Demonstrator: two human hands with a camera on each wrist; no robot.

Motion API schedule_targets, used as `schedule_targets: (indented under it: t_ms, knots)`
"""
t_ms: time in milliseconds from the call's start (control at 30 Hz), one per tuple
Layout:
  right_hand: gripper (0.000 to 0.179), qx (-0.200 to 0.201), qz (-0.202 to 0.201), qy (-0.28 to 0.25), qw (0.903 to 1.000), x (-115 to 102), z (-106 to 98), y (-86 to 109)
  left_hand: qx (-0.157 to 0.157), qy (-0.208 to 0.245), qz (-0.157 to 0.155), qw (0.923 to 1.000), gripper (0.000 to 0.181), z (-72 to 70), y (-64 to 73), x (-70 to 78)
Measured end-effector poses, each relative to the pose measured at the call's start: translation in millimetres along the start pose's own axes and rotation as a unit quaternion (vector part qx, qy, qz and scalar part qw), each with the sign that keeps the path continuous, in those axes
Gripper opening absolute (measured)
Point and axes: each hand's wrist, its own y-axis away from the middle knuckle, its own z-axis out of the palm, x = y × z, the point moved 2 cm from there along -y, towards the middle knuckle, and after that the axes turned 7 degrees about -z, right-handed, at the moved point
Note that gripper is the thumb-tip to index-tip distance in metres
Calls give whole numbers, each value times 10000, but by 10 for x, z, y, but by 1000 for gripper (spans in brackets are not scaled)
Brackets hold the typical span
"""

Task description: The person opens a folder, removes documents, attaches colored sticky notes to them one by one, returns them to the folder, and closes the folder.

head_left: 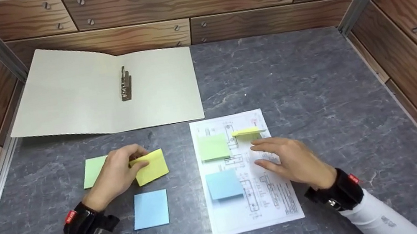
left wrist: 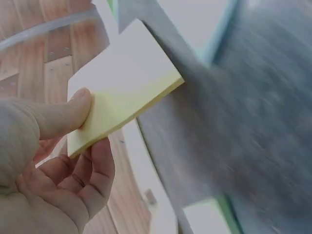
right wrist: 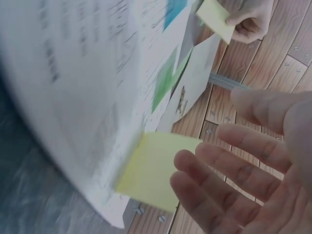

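Between thumb and fingers, my left hand (head_left: 116, 170) pinches a yellow sticky note pad (head_left: 152, 167), tilted above the table; its thick edge shows in the left wrist view. My right hand (head_left: 294, 160) hovers over a printed drawing sheet (head_left: 267, 213), its fingers spread and holding nothing. Just beyond those fingertips, a yellow sticky note (head_left: 248, 131) stands up from the sheet along one edge. A green sticky note (head_left: 213, 147) and a blue sticky note (head_left: 224, 184) lie on the sheet's left half. Partly behind my left hand sits a green sticky note pad (head_left: 93, 170).
A blue sticky note pad (head_left: 150, 209) lies on the dark marbled table (head_left: 289, 69), nearer than the yellow pad. An open cream folder (head_left: 69, 93) with a metal clip (head_left: 125, 84) lies at the back left. Wood-patterned walls (head_left: 139, 5) border the table.
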Motion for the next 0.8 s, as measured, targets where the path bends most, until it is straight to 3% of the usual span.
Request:
schedule_targets:
  t_ms: [267, 533, 800]
  knots:
    - [34, 108, 26, -922, 9957, -51, 28, -163, 81, 295, 565, 9979, 16, 97, -41, 358]
    - [32, 187, 195, -1680, 9854, -91, 101, -329, -227, 602, 909, 9938, 16, 226, -116, 705]
    - [37, -73, 505, -2280, 9723, -164, 199, -448, -400, 917, 1148, 9883, 18, 458, -152, 890]
